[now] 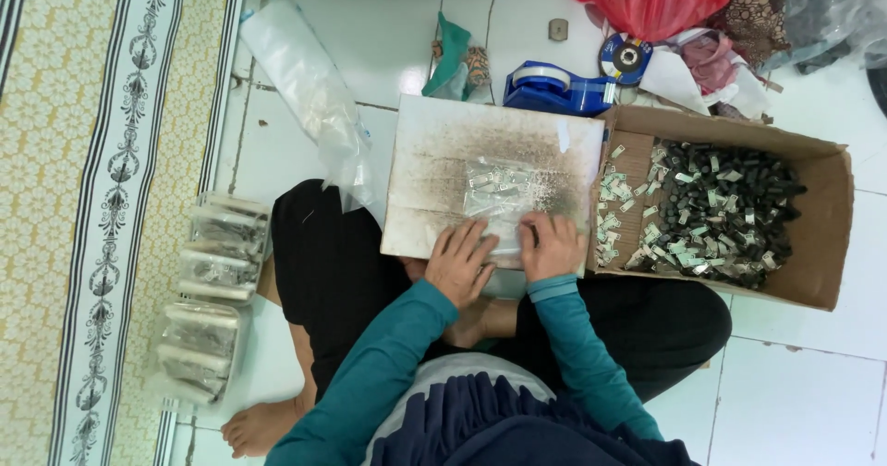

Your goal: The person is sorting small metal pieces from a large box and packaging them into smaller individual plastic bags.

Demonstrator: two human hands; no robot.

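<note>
A small clear plastic bag [504,198] holding little silvery metal pieces lies flat on a stained white board [443,152] that rests across the seated person's lap. The bag's long axis runs roughly across the board, from the person's left to right, and its nearer edge lies under the fingers; which end is the open mouth cannot be made out. The left hand [459,263] lies palm down on the board's near edge, fingers spread and flat, closed on nothing. The right hand [551,244] presses on the bag's near right corner with fingers curled; whether it pinches the plastic or only pins it down cannot be told. To handle the bag well here, it seems wise to keep it flat on the board, with one hand steadying the board and the other pressing evenly, so the pieces do not slide toward one end. Just right of the board stands an open cardboard box [822,235], its flap touching the board's edge, filled with dark cylindrical parts and pale metal clips. Beyond the board's far edge lies a blue tape dispenser [554,87], with a red plastic bag [647,0] further off. Left of the board, on the tiled floor [795,392], lie filled clear packets [217,272] beside a patterned mat [83,152].
</note>
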